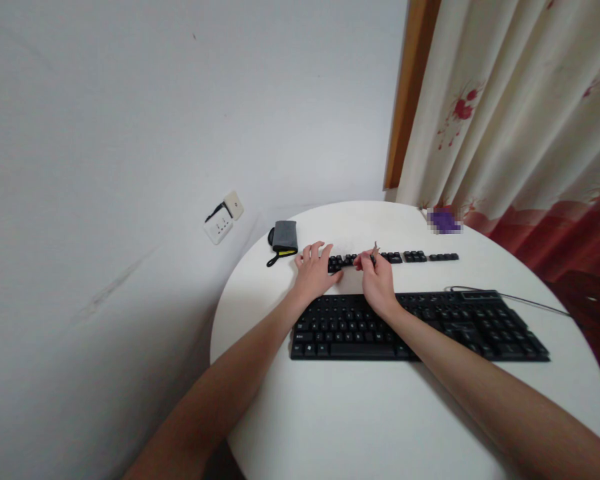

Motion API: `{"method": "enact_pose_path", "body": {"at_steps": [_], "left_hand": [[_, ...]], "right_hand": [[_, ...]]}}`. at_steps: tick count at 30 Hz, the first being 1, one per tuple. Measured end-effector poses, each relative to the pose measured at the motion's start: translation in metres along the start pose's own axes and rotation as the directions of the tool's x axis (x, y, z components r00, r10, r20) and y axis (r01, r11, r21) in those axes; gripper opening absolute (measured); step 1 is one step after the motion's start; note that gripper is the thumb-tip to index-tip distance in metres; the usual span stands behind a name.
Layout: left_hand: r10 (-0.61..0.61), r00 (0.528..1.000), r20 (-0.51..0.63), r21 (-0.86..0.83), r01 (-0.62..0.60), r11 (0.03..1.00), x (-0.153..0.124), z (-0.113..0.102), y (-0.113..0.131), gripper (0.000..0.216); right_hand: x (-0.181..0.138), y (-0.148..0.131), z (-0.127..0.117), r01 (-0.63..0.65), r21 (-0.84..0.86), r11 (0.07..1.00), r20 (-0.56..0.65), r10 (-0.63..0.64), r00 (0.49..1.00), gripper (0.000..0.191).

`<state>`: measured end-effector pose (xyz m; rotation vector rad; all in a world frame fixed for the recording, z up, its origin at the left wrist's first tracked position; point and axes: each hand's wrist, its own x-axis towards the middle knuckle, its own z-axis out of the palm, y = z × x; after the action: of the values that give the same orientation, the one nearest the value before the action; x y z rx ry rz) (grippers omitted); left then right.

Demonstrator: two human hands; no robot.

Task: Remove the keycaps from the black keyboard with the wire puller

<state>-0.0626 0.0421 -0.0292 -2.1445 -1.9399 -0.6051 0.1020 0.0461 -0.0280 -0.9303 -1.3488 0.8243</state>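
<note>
A black keyboard (pixel 430 327) lies across the round white table (pixel 380 427). Beyond it a row of loose black keycaps (pixel 415 257) is lined up on the table. My left hand (pixel 314 270) rests flat by the left end of that row, fingers spread over the nearest keycaps. My right hand (pixel 377 280) is closed in a pinch around a small thin metal tool (pixel 375 252) that points up, just above the row.
A grey pouch with a black and yellow strap (pixel 283 239) lies at the table's far left edge. A purple object (pixel 445 221) sits at the far right. The keyboard cable (pixel 525 301) runs right. A wall socket (pixel 223 219) is on the wall; curtains hang right.
</note>
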Motion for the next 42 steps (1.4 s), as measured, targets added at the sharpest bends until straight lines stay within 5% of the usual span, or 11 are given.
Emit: {"method": "enact_pose_path", "body": {"at_steps": [9,12,15,19,24,27,31,35,42], "left_hand": [[-0.017,1.000,0.003,-0.063,0.017,0.998,0.000,0.002,0.000,0.074],[-0.060,0.995,-0.086,-0.132,0.048,0.990,0.004,-0.002,-0.004,0.058],[-0.174,0.954,-0.245,-0.265,0.106,0.958,0.013,-0.008,-0.019,0.032],[-0.263,0.875,-0.407,-0.423,0.075,0.903,0.019,-0.015,-0.046,0.024],[-0.328,0.872,-0.364,-0.603,0.047,0.796,0.015,-0.018,-0.054,0.025],[-0.251,0.921,-0.299,-0.665,-0.012,0.747,0.009,-0.023,-0.043,0.022],[0.057,0.994,-0.091,-0.670,-0.103,0.736,-0.001,-0.029,-0.023,0.021],[0.283,0.954,0.102,-0.661,-0.147,0.736,-0.007,-0.029,-0.012,0.023],[0.301,0.949,0.097,-0.661,-0.165,0.732,-0.005,-0.022,-0.015,0.024]], "right_hand": [[0.000,-0.001,0.000,-0.009,0.008,1.000,0.000,0.009,1.000,0.029],[-0.001,-0.003,-0.001,-0.008,0.001,1.000,-0.004,0.008,1.000,0.028],[-0.001,-0.005,-0.002,-0.015,-0.008,1.000,-0.012,0.014,1.000,0.028],[0.000,-0.004,-0.001,-0.028,0.001,1.000,-0.039,0.028,0.999,0.029],[0.001,0.000,-0.002,-0.022,-0.005,1.000,-0.076,0.021,0.997,0.038],[0.000,0.001,-0.003,-0.017,-0.017,1.000,-0.077,0.015,0.997,0.043],[-0.001,-0.002,0.000,-0.072,0.050,0.996,0.034,0.070,0.997,0.040],[-0.006,-0.007,0.001,-0.071,0.088,0.994,0.191,0.053,0.980,0.033],[-0.017,-0.018,-0.003,0.179,-0.076,0.981,0.466,-0.123,0.876,0.048]]}}
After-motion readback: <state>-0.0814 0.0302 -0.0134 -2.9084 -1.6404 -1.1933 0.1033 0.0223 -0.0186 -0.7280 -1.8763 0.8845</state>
